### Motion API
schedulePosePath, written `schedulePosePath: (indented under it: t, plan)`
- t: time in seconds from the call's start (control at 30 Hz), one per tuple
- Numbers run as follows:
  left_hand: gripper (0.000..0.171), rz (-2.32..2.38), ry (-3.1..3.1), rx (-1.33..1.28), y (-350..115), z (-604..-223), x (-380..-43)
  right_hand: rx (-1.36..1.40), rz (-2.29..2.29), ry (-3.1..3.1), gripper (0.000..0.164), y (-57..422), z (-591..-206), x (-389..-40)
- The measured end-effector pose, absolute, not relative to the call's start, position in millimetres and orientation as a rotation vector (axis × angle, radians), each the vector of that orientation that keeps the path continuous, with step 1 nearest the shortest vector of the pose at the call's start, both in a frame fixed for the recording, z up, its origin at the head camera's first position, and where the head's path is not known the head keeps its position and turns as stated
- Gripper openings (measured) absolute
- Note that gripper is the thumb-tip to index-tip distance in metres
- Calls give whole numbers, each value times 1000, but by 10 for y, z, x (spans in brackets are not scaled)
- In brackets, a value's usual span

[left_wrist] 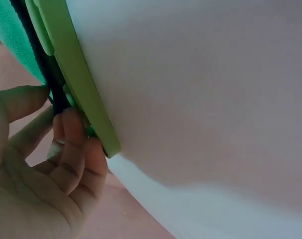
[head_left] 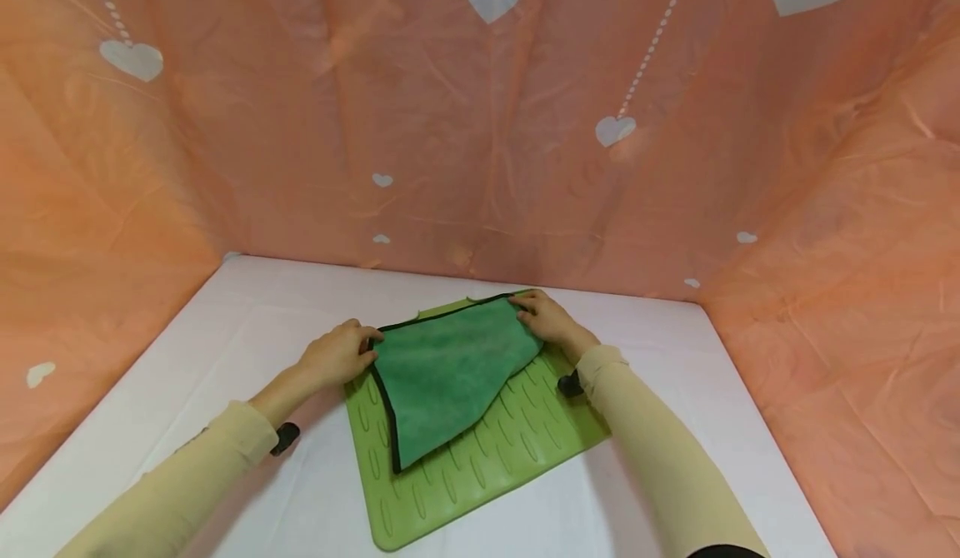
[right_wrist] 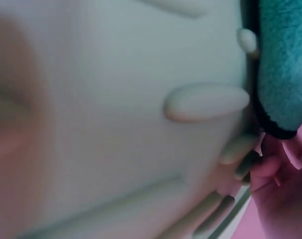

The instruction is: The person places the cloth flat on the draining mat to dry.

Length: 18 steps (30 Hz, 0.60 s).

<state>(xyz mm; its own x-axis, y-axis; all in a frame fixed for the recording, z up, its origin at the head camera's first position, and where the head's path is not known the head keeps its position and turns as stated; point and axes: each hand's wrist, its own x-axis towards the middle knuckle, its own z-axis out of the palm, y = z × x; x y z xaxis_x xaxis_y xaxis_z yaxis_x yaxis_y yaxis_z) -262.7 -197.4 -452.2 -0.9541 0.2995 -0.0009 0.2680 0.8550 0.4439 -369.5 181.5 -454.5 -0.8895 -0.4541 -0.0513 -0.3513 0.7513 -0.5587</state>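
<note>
A green cloth (head_left: 450,375) with black edging lies over a lime-green mat (head_left: 517,450) that has raised oval ridges. My left hand (head_left: 341,354) pinches the cloth's far left corner; in the left wrist view, thumb and fingers close on the black edging (left_wrist: 60,102) beside the mat's rim (left_wrist: 86,84). At the far right corner, my right hand (head_left: 551,322) grips the cloth between thumb and fingers. The right wrist view shows that hand (right_wrist: 280,174) partly cut off at the frame edge, just below the cloth's rounded corner (right_wrist: 285,64). The cloth's near edge hangs slanted across the mat.
The mat lies tilted on a white-covered table (head_left: 300,491). Orange sheeting (head_left: 450,125) with pale hearts stands along the back, left (head_left: 90,291) and right sides. Small black pieces (head_left: 285,439) sit at both wrists.
</note>
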Motion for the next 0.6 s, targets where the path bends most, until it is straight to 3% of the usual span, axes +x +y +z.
schedulePosePath:
  t: [0.23, 0.6]
  plan:
    - [32, 803, 3003, 515, -1934, -4448, -2504, -655, -971, 2845, 43, 1918, -4476, -3510]
    - [18, 956, 3019, 865, -1673, -4332, -2091, -721, -1107, 2902, 31, 2095, -4410, -2989]
